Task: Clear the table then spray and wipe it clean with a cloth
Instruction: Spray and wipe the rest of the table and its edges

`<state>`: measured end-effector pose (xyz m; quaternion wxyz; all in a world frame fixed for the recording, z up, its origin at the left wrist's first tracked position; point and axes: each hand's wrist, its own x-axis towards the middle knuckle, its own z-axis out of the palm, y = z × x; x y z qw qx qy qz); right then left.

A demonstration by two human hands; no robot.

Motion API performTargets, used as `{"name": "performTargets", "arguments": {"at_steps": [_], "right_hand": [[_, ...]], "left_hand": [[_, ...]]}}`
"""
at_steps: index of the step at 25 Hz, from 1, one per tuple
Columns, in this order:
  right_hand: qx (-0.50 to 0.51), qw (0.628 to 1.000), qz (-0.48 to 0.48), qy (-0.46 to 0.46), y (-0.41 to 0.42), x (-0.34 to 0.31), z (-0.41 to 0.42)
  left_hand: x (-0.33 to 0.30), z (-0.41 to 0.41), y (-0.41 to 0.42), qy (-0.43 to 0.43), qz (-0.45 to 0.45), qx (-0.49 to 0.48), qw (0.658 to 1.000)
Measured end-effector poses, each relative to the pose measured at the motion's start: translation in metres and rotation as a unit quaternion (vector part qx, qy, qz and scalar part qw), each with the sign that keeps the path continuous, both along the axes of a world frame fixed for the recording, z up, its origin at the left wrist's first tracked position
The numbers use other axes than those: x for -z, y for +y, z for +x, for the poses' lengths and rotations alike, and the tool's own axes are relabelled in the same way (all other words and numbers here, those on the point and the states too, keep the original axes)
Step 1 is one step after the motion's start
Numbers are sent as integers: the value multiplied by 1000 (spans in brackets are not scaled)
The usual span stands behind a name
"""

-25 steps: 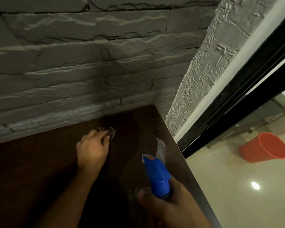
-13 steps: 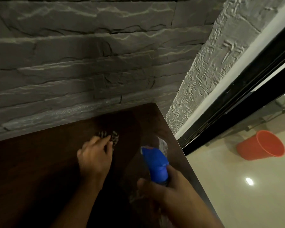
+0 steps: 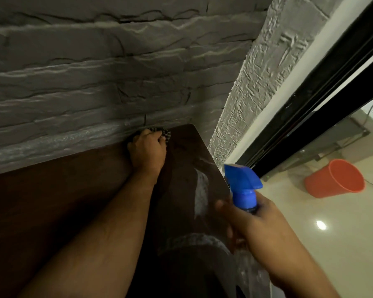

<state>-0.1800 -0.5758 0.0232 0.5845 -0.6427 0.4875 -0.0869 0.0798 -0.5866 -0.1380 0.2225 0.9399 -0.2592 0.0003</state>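
Dark brown tabletop (image 3: 63,201) runs along a grey stone-textured wall (image 3: 95,72). Left hand (image 3: 147,150) is at the far edge of the tabletop, right where it meets the wall, near the far right corner. Fingers are curled down over a small patterned cloth (image 3: 165,132); grip closed on it, and only a scrap of the cloth shows past the fingertips. Cloth lies on the tabletop, touching or just beside the wall.

Right hand (image 3: 254,222) is over the tabletop's right edge, grip wrapped round the neck of a spray bottle (image 3: 242,186). Blue trigger head points toward the wall. Bottle body mostly hidden by the hand.

Orange bucket (image 3: 336,179) tilted on the pale floor (image 3: 310,244), well apart to the right.
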Motion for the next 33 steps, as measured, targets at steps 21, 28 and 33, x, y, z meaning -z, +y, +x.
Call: {"name": "performTargets", "arguments": {"at_steps": [21,28,33], "right_hand": [[-19,984,179,-8,29,16,-13],[7,989,144,-20,14,17,-21],[19,986,160,-42,17,27,-29]], "left_hand": [[-4,-57,-32,-27,58,187,980],[-5,-8,-23,-51,47,141,988],[-9,-56,-50,-43,67,263,961]]}}
